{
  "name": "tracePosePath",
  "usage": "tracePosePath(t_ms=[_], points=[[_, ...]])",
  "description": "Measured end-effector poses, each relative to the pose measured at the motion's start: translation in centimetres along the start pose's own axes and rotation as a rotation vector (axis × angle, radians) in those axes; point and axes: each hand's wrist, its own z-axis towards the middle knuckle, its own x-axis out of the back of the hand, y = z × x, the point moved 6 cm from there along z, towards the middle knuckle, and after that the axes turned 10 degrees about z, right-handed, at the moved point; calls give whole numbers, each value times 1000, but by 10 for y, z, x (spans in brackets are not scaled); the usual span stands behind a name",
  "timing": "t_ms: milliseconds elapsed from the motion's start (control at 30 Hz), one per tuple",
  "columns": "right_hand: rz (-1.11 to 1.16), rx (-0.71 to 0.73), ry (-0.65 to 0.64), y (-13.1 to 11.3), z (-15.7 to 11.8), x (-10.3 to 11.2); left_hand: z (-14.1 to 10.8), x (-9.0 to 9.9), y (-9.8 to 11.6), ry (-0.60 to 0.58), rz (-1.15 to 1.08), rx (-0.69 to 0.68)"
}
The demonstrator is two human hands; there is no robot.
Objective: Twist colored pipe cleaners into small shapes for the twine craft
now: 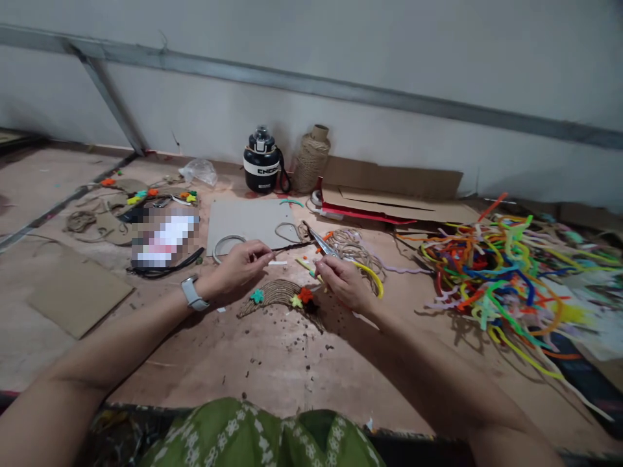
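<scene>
My left hand (249, 261), with a watch on its wrist, pinches the near end of a thin dark strand (292, 246) above the edge of a grey card (248, 217). My right hand (343, 282) is closed around yellow-handled scissors (325, 246), whose blades point up and left toward the strand's far end. Between and below the hands lies a curved piece of coiled twine (277, 292), bearing a teal flower, a yellow flower and an orange flower. Dark crumbs are scattered around it.
A black bottle (261, 165) and a twine spool (312, 159) stand by the wall. Folded cardboard (389, 201) lies right of them. A tangle of coloured pipe cleaners (501, 272) covers the right side. At left are a cardboard square (80, 288) and a blurred-out object (165, 240).
</scene>
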Motion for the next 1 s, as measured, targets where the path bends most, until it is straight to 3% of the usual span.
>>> tracePosePath(t_ms=[167,267,467,633,800,933,1000], points=[[-204,121,-48,5,-28,-14,-7,2,16,-398,138,-212],[-294,231,-68,7,-49,-16,-19,9,23,-476,275,-244],[-413,219,-110,7,-63,-22,-46,-2,26,-445,468,-167],[-424,208,-101,-1,-53,-30,-53,-7,20,-420,413,-84],[-381,192,-86,2,-36,-38,-53,2,11,-351,549,-36],[-370,200,-91,8,-31,-41,-56,1,26,-236,618,-140],[-359,190,-96,10,-31,-41,-58,-8,38,-246,586,-244]])
